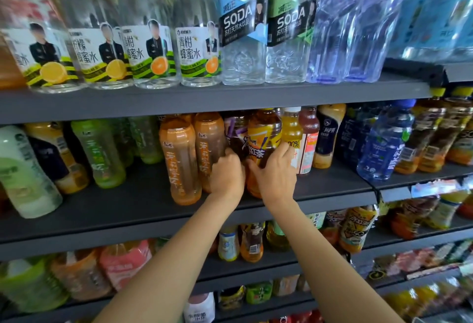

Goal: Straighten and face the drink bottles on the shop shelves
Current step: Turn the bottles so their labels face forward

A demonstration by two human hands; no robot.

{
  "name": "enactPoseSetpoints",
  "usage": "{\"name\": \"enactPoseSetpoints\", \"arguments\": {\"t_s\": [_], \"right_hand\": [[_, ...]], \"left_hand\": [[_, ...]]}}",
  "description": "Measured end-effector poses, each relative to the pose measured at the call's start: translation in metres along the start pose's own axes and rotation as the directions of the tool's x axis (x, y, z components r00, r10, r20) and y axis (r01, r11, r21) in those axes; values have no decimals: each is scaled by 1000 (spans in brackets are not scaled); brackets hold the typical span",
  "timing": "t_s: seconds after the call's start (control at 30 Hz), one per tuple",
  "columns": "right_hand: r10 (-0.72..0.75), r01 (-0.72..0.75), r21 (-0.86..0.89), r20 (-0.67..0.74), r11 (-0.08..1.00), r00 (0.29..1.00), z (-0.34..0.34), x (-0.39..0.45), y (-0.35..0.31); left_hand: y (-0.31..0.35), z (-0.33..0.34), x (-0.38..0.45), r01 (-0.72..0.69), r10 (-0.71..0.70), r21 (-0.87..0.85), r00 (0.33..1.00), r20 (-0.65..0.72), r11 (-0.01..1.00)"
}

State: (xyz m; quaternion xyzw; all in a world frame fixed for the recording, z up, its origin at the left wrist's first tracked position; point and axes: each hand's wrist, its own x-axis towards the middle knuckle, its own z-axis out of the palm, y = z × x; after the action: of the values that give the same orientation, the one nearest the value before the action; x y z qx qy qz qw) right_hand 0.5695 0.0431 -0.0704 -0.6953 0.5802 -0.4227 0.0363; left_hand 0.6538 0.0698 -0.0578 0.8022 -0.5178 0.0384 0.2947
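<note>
- Dark grey shop shelves (143, 202) fill the view in several tiers; the work is on the second tier from the top, near its middle.
- On the top tier, honey-water bottles (151, 54) and two soda water bottles (243, 28) stand upright with labels forward.
- The bottles being handled are two iced black tea bottles: a yellow-labelled tea bottle (263, 141) at the front and a purple-labelled tea bottle (234, 133) just beside it on the left. Both stand on the shelf between the orange milk-tea bottles (179, 159) and an orange juice bottle (291, 130).
- Left hand (226, 174): fingers curled round the lower body of the purple-labelled tea bottle, touching the neighbouring milk-tea bottle. The grip looks narrow and closed.
- Right hand (275, 171): thumb and fingers wrapped round the lower right side of the yellow-labelled tea bottle, fingertips reaching up against the label. It is gripping, not spread.
- Step in hand, as judged: rotating and aligning this pair so the labels face the aisle.
- Procedure: keep each base flat on the shelf and twist about the upright axis; do not lift.
- Turn until the printed characters are centred, then draw both bottles level with the front row.
- Caution: the neighbours stand close; a sideways push could tip the milk-tea or juice bottle.
</note>
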Motion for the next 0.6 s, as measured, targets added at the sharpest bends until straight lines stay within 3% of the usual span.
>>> {"name": "enactPoseSetpoints", "arguments": {"t_s": [0.27, 0.43, 0.5, 0.6], "right_hand": [[96, -98, -55, -35, 994, 995, 9, 10, -1], [152, -146, 67, -97, 987, 984, 2, 1, -7], [76, -40, 168, -213, 985, 974, -6, -14, -20], [-266, 361, 262, -335, 895, 904, -22, -35, -50]], "left_hand": [[-7, 4, -17, -86, 87, -37, 996, 24, 996], [-20, -16, -28, -275, 263, -111, 958, -112, 955], [-29, -30, -30, -366, 320, -188, 918, -235, 911], [-46, -55, -37, -528, 388, -265, 812, -437, 807]]}}
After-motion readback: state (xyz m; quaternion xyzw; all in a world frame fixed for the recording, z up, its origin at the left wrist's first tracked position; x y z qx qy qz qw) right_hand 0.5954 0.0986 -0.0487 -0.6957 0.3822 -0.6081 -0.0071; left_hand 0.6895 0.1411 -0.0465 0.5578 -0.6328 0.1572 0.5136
